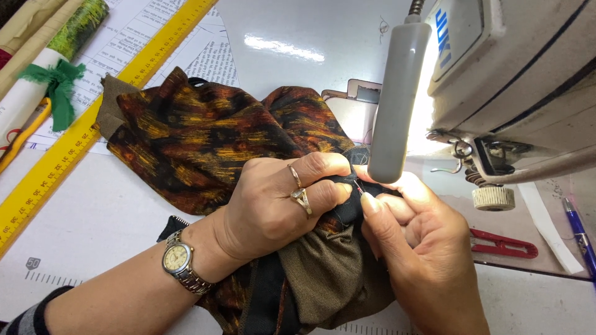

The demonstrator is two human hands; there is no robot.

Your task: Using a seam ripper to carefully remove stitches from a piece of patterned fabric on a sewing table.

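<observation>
A dark garment point(198, 133) with orange and brown print lies bunched on the white sewing table point(93, 217), its olive-brown lining point(326, 270) showing near me. My left hand point(279, 201), wearing two rings and a wristwatch, pinches a black edge of the fabric. My right hand point(416, 248) grips the same edge from the right, thumb pressed beside a small red-tipped pin or tool point(358, 189) between the fingertips. Both hands meet just left of the sewing machine point(515, 93), under its grey lamp point(397, 99).
A yellow ruler point(81, 130) runs diagonally at the left over printed paper point(143, 31). Fabric rolls point(37, 62) lie at the top left. Red thread snips point(503, 245) and a blue pen point(580, 239) rest at the right, below the machine's knob point(493, 198).
</observation>
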